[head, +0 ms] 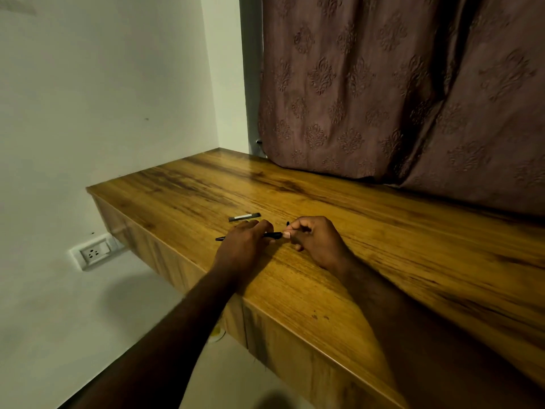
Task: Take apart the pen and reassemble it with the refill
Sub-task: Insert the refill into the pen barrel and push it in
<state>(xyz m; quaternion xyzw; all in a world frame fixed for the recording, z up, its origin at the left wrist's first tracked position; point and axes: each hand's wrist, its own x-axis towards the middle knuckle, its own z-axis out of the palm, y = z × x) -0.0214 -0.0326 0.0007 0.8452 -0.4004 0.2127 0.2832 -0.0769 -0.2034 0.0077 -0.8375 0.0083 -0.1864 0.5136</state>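
A thin black pen [272,234] lies level just above the wooden table [383,231], held between both hands. My left hand [243,246] wraps its middle, and the pointed end sticks out to the left of that hand. My right hand [317,239] pinches the pen's right end between thumb and fingers. A small dark tip shows above the right fingers; what it belongs to is unclear. A short dark pen part with a pale strip [244,216] rests on the table just beyond my left hand, apart from it.
The table's left edge drops off near the hands, with a white wall and a socket [93,253] below it. A brown patterned curtain [383,98] hangs over the table's far side.
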